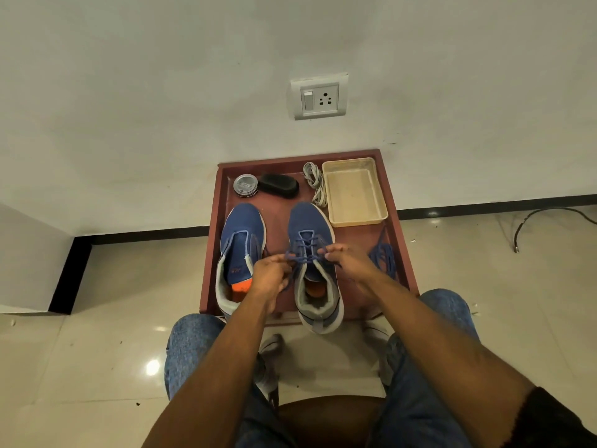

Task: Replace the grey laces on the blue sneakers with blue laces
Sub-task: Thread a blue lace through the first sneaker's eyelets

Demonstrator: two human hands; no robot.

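Note:
Two blue sneakers stand toes-away on a reddish-brown tray table (399, 240). The left sneaker (242, 227) has no lace in it. The right sneaker (307, 221) carries a blue lace (305, 244) crossed through its eyelets. My left hand (269, 276) pinches one end of that lace at the shoe's left side, and my right hand (347, 261) pinches the other end at its right side. A second blue lace (384, 257) lies loose on the tray to the right. The grey laces (315, 182) lie bundled at the back of the tray.
A round polish tin (245, 185) and a black brush (279, 185) sit at the tray's back left. A beige plastic tub (353, 192) fills the back right. Behind is a white wall with a socket (319, 98). A cable (546, 218) lies on the tiled floor at right.

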